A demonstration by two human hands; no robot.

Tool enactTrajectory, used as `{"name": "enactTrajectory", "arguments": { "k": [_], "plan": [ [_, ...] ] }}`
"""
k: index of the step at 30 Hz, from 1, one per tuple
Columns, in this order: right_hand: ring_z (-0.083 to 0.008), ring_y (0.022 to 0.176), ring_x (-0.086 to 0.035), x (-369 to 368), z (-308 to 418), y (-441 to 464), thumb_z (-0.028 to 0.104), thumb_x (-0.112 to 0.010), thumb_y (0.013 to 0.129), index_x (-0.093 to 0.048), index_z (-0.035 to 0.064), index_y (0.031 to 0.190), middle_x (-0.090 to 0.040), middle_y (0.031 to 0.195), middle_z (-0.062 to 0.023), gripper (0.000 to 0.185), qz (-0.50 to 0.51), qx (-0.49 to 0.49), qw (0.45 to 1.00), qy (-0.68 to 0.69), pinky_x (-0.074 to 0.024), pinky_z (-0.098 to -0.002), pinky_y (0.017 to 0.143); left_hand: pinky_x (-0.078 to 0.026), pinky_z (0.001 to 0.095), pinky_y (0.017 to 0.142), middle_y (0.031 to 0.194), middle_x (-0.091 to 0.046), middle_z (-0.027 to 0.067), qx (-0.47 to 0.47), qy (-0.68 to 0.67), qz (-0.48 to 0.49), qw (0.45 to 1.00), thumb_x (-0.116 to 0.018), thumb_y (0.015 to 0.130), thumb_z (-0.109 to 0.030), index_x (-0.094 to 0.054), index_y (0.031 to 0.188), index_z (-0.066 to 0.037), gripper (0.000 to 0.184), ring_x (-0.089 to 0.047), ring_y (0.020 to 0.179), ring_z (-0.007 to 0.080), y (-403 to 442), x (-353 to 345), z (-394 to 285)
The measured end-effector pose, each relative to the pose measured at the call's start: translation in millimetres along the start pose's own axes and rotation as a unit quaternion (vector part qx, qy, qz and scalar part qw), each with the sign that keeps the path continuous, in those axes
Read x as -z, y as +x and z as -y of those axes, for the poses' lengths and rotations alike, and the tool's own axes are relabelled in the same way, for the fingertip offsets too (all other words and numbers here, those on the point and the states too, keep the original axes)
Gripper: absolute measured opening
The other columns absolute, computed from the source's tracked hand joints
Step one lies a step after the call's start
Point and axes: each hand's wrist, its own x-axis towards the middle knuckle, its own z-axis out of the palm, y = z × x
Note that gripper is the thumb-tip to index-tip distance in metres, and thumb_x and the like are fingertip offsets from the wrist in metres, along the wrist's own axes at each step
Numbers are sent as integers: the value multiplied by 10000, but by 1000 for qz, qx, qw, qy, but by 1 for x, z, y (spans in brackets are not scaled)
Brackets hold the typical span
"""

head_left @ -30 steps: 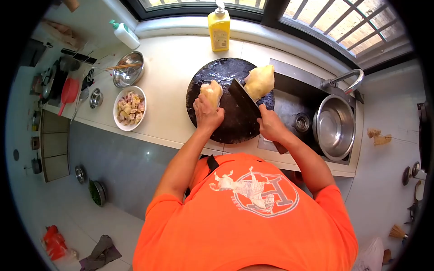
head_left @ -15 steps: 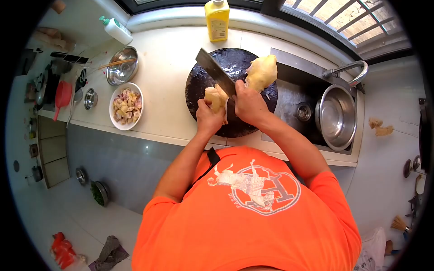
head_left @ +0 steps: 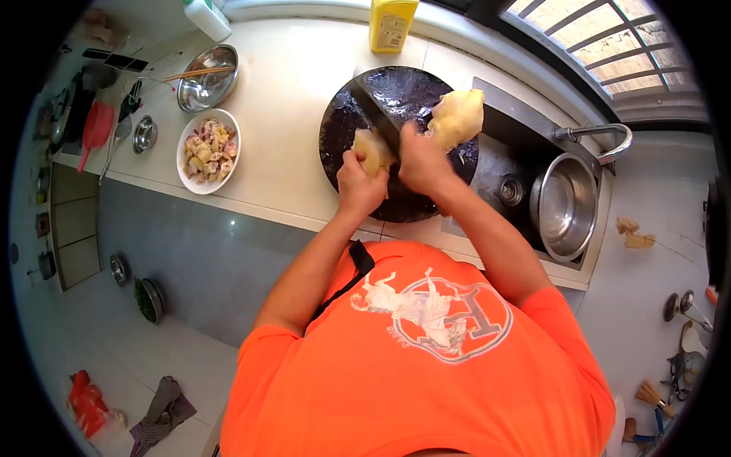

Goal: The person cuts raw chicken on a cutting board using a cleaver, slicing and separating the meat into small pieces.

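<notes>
My left hand (head_left: 361, 185) is closed on a pale yellow piece of chicken (head_left: 371, 152) at the left-centre of the round dark chopping board (head_left: 415, 202). Just right of it, my right hand (head_left: 423, 161) grips a cleaver (head_left: 375, 113), whose wide dark blade points up and to the left beside the piece. The blade is blurred, so whether it touches the meat cannot be made out. A larger piece of chicken (head_left: 457, 118) lies at the board's upper right edge.
A white bowl of chopped meat (head_left: 208, 151) and a steel bowl with chopsticks (head_left: 207, 84) stand left. A yellow bottle (head_left: 392, 26) is behind the board. On the right, a steel basin (head_left: 565, 207) sits in the sink beneath the faucet (head_left: 601, 145).
The cleaver first rose from the board's right side and swung left over to the held piece; now its blade is lower, beside that piece. My left hand still holds the piece.
</notes>
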Motion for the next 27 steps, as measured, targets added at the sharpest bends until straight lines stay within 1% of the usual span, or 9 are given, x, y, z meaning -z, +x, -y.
{"name": "enactTrajectory", "arguments": {
  "k": [2,11,14,18,19,22,23,26,27],
  "plan": [
    [-517,1031,-672,6,8,4,-18,-614,828,-463,-74,1123,-681,1041,-365,337,65,-15,997,-28,-537,-571,896,-542,500,847,974,-685,286,-13,3,-23,1000,-798,795,-268,-538,1133,32,522,-682,947,479,9,-2,1],
    [-520,1031,-670,22,-17,-46,-55,-637,805,-464,-56,1124,-691,1007,-339,363,94,-83,992,-19,-540,-576,873,-555,431,862,1017,-694,212,60,-26,-58,996,-842,731,-206,-546,1149,23,561,-701,953,355,6,2,4],
    [-547,974,-653,21,-31,-62,53,-665,902,-451,-44,1122,-681,982,-350,322,93,-82,992,-22,-519,-590,854,-544,475,883,1035,-683,251,40,-47,-57,996,-813,710,-184,-534,1129,15,541,-687,982,423,20,20,4],
    [-533,948,-668,12,-55,-60,70,-679,896,-470,-25,1081,-695,973,-326,295,57,-55,997,17,-527,-595,837,-557,360,764,949,-672,151,-92,-62,208,972,-801,722,-112,-538,1160,-10,521,-666,843,251,52,60,5],
    [-534,950,-667,15,-54,-60,72,-677,900,-474,-27,1076,-694,968,-328,287,55,-54,997,19,-526,-596,834,-544,346,725,919,-656,126,-37,-121,326,937,-792,705,-98,-566,1078,-29,442,-637,794,240,59,74,-11],
    [-537,935,-667,9,-57,-60,81,-673,910,-483,-29,1068,-689,929,-336,271,26,-46,997,49,-524,-598,823,-550,386,783,950,-668,140,-164,102,398,897,-773,689,-91,-601,989,-27,352,-651,876,302,88,82,-22],
    [-539,926,-668,9,-59,-59,84,-673,913,-486,-29,1066,-687,912,-340,267,9,-43,997,62,-524,-598,819,-543,432,870,1073,-662,166,-234,143,337,900,-774,679,-100,-635,962,-31,322,-633,994,376,95,71,0],
    [-543,867,-666,20,-53,-59,84,-666,914,-482,-34,1079,-672,844,-344,274,-12,-1,997,78,-522,-601,795,-504,479,968,1240,-609,192,-363,175,45,914,-763,719,-104,-666,962,-33,270,-596,1099,431,87,60,10],
    [-542,850,-665,22,-51,-59,82,-663,914,-477,-35,1078,-669,833,-343,273,-22,11,996,82,-521,-601,784,-533,436,917,1286,-568,216,-352,189,-10,917,-752,742,-82,-644,983,1,277,-612,1092,394,79,58,13]
  ]
}}
